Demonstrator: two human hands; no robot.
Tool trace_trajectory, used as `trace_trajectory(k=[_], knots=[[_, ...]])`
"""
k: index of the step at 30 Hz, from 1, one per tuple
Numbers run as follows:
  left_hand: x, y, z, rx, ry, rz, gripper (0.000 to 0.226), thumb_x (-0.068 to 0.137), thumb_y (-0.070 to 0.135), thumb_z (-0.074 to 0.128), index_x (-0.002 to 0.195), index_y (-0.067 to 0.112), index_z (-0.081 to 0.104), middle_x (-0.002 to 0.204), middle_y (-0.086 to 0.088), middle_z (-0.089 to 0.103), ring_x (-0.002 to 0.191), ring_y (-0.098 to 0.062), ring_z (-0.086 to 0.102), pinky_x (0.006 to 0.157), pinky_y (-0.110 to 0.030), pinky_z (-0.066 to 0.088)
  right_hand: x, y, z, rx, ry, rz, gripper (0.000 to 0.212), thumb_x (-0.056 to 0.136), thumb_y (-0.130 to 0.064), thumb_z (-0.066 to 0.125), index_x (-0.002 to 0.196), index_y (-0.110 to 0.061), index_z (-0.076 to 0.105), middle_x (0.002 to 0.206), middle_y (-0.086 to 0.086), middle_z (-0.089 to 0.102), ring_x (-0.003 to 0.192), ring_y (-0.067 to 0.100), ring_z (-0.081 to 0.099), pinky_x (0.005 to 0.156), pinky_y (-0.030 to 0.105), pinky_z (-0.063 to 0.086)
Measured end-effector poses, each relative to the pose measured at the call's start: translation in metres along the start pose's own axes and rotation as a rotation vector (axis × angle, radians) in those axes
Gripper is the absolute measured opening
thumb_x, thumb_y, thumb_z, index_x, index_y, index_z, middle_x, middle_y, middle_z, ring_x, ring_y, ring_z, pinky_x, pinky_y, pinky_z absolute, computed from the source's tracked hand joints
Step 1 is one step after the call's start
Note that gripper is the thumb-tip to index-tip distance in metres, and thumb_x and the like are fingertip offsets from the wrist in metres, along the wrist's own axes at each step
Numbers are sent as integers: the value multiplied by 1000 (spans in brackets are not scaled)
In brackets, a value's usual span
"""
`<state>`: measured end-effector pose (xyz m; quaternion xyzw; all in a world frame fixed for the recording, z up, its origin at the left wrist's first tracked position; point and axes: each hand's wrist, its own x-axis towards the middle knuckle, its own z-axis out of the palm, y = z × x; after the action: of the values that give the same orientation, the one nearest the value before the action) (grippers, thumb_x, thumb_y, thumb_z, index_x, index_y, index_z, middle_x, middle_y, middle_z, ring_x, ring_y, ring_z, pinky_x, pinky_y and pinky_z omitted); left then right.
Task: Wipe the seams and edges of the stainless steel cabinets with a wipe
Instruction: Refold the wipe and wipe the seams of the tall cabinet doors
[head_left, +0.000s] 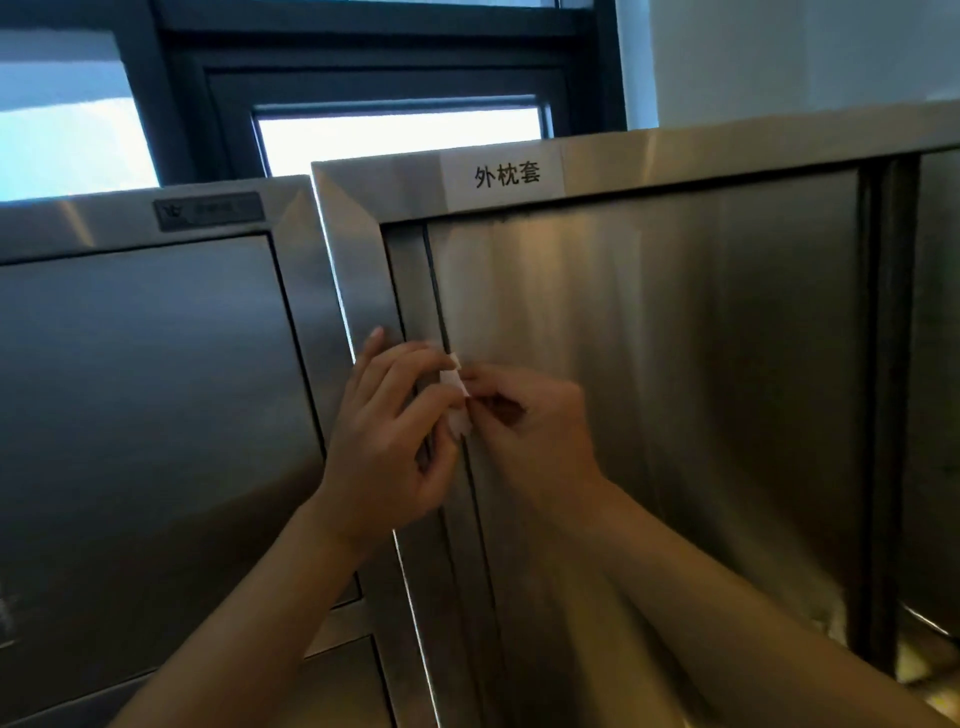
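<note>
Both hands are up against the front of the taller stainless cabinet (675, 338), meeting right at the vertical seam (435, 291) between its left frame post and the door panel. The little white wipe (456, 397) sits pinched between them, folded small, pretty much dead centre of the view and touching that seam line.

Left hand (387, 441) comes in from 7 o'clock, fingers curled, thumb and fingertips closed on the left edge of the wipe, so a narrow grip holding the wipe. Right hand (530, 421) comes in from 4 o'clock, knuckles toward the camera, fingertips pinching the wipe's right edge, same deal: tight narrow grip on the wipe.

At 12 o'clock from the hands there's a white label (503, 174) with black characters stuck on the cabinet's top rail. Off at 9 o'clock is a second, lower cabinet (145, 389), butted up beside the first one, with a small dark nameplate (209, 210) on its top rail (text too blurry to read). Behind both, around 11 o'clock, a dark-framed window (384, 88) with bright light coming through.
</note>
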<state>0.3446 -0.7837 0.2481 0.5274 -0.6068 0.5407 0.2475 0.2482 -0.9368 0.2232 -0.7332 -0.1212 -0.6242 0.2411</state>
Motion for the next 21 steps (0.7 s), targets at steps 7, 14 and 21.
trace_trajectory(k=[7,14,21], knots=[[45,60,46,15,-60,-67,24,84,4,64,107,1,72,120,-18,64,119,-33,59,108,-61,40,7,41,-89,-21,75,11,18,87,-6,78,105,-7,80,112,2,77,102,12,74,87,38,60],[97,134,116,-12,-83,-60,33,81,4,64,114,3,70,125,-16,63,122,-35,59,110,-59,39,-3,74,-199,-66,100,71,17,88,-8,79,105,-12,81,105,-3,79,92,10,74,79,40,60],[155,200,184,-124,-69,15,37,79,6,63,115,2,70,126,-17,63,120,-36,59,113,-51,38,-10,106,-307,-197,112,89,18,92,-11,78,110,-10,79,109,-1,77,100,10,73,85,41,61]])
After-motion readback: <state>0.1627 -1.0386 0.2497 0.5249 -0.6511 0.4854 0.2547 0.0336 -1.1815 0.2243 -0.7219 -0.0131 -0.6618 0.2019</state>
